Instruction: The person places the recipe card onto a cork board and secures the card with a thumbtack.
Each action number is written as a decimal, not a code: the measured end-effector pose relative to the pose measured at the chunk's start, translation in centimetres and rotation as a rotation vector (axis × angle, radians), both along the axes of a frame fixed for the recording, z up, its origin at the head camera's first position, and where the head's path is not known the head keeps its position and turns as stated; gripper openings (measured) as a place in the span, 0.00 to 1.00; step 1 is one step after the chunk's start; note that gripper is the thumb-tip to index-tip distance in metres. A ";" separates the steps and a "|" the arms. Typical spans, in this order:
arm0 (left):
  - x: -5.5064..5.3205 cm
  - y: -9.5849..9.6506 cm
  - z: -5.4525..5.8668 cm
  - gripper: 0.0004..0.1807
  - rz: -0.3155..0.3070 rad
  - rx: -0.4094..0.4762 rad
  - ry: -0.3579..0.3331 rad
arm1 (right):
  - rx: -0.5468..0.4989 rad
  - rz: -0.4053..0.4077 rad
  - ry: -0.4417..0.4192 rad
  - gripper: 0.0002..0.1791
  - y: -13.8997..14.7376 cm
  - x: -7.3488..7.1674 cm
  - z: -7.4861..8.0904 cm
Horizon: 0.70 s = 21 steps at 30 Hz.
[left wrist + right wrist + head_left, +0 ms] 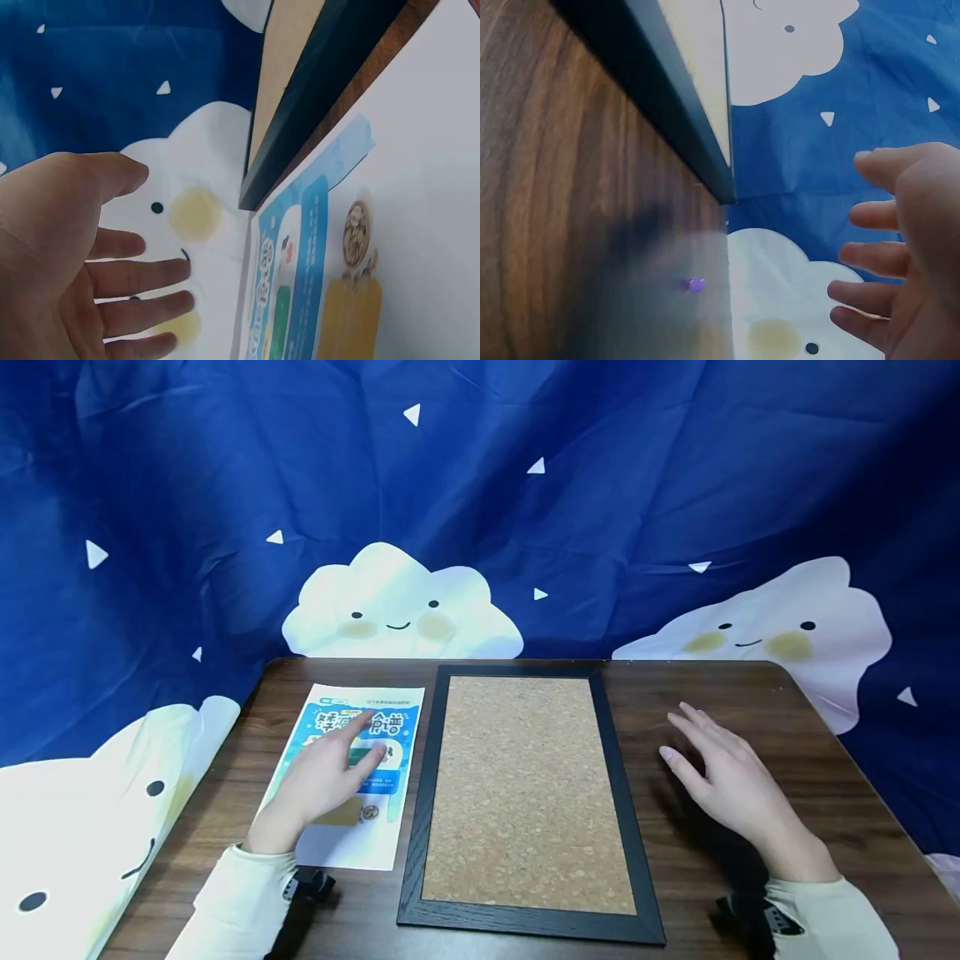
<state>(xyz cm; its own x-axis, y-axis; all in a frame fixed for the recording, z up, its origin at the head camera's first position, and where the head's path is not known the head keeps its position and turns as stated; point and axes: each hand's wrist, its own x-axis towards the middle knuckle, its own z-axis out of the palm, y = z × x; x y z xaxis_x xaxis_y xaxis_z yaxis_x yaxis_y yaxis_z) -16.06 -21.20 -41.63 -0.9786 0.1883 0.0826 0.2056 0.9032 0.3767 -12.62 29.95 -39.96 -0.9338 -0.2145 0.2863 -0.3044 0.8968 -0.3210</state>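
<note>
A cork board (528, 793) in a black frame (426, 793) lies flat on the table, its long side running away from me. To its left is a printed sheet (345, 852) with a blue heading and large white characters. My left hand (318, 781) is over that sheet, fingers extended and holding nothing; it covers part of the print. Right of the frame, my right hand (731, 785) is above the wood with its fingers spread and nothing in them. A small purple pin-like object (696, 284) sits on the table in the right wrist view; in the head view I cannot see it.
The brown wooden table (780, 718) ends at a back edge just beyond the frame. Behind it hangs a blue curtain (480, 468) with white clouds and small triangles. Dark wrist devices (311, 885) sit at both sleeves.
</note>
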 end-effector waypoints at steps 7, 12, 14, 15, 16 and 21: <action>0.2 -1.5 0.5 0.42 0.037 0.118 -0.100 | -0.073 -0.079 0.050 0.23 1.2 -0.1 -0.9; 0.2 -3.2 0.4 0.36 0.070 0.161 -0.138 | -0.067 -0.094 0.069 0.18 2.0 -0.4 -1.7; 0.3 -4.0 0.3 0.36 0.082 0.164 -0.154 | -0.066 -0.089 0.067 0.17 2.4 -0.7 -2.1; 0.4 -4.4 0.2 0.35 0.092 0.163 -0.163 | -0.065 -0.085 0.060 0.16 2.5 -0.8 -2.2; 0.4 -4.8 0.2 0.35 0.103 0.159 -0.169 | -0.065 -0.085 0.053 0.15 2.7 -0.9 -2.3; 0.9 -6.5 0.2 0.31 0.174 0.131 -0.181 | -0.064 -0.066 0.025 0.12 3.5 -1.5 -3.1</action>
<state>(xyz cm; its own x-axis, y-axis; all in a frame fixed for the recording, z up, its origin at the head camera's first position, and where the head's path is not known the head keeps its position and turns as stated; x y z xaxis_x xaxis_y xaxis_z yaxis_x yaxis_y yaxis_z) -15.20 -27.66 -41.47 -0.9963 0.0156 -0.0842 -0.0295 0.8603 0.5089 -14.08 33.47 -43.06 -0.9377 -0.1328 0.3210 -0.2536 0.8933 -0.3711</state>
